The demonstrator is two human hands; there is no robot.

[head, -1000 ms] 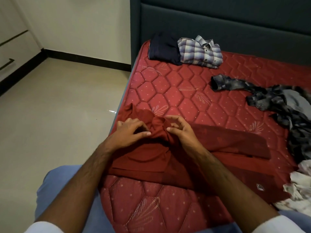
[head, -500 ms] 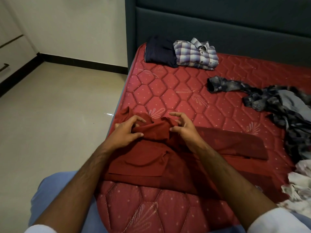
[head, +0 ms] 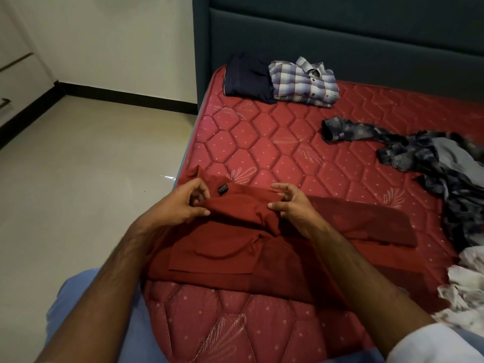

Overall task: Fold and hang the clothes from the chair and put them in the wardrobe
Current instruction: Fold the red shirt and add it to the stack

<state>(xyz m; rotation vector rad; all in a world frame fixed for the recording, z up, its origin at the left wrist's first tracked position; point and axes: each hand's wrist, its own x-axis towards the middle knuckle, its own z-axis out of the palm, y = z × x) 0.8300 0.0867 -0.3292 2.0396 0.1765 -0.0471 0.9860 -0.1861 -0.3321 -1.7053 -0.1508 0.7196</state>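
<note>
Bunching between left hand and right hand, red shirt.

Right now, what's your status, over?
Both hands, left and right, pinching red shirt collar. Shirt half-folded on mattress. Nothing in the way.

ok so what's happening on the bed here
A person is folding a dark red shirt on the near edge of the red mattress. The left hand and right hand each pinch the bunched collar end, where a small black label shows. Two folded pieces, a navy garment and a plaid shirt, sit by the headboard. A crumpled grey patterned shirt and a pale garment lie unfolded on the right.
</note>
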